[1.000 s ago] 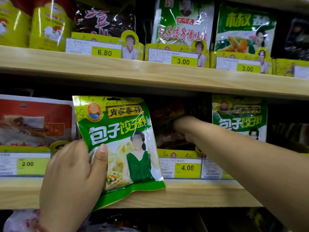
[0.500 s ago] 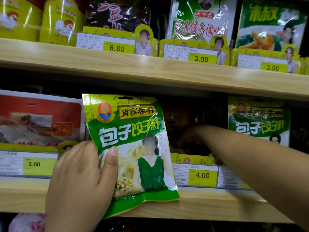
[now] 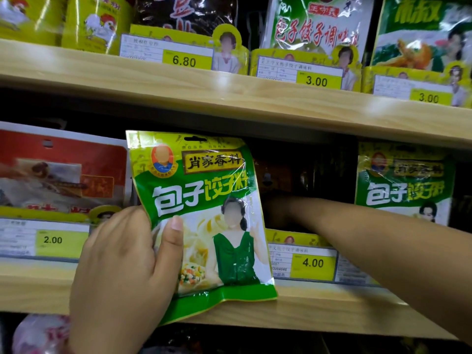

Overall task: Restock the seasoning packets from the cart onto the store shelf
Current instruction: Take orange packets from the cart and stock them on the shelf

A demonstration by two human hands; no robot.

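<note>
Left hand (image 3: 120,272) raised, thumb forward, fingers curled (gripping), right forearm (image 3: 370,241) reaching ahead, hand hidden

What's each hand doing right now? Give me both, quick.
Left hand: grips the green seasoning packet, thumb on its front.
Right hand: reaches into the dark shelf gap; hidden behind the packet, so it cannot be told.
</note>
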